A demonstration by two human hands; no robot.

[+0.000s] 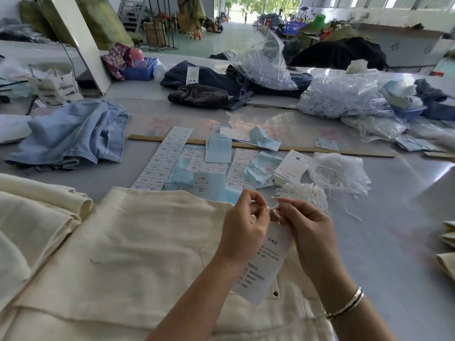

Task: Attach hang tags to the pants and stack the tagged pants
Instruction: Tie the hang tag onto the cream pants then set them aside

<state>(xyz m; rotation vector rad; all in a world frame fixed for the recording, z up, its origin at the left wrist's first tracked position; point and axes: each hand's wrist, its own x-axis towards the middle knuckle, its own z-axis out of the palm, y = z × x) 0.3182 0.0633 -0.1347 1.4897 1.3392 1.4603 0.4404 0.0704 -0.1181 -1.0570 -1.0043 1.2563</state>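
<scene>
The white hang tag point(264, 264) hangs in the lower middle of the frame, above the cream pants point(123, 254) that lie flat on the worktop point(394, 205). Its long side runs from the upper right, where the fingers are, down to the lower left, and its printed face looks up at the camera. The top end points away from the person, toward the pile of white strings point(302, 193) just behind the hands. The left hand point(242, 227) pinches a thin white string at the top of the tag with thumb and fingertips pressed together, and the right hand point(307, 230) pinches the same string from the other side, so both grips are clamped on it. I think the person is joining or threading the string through the tag. To do it well, they should hold the tag still, keep the string tight, and check that the loop is closed firmly before fixing it to the pants. More paper labels point(170, 156) lie in the middle of the frame.
</scene>
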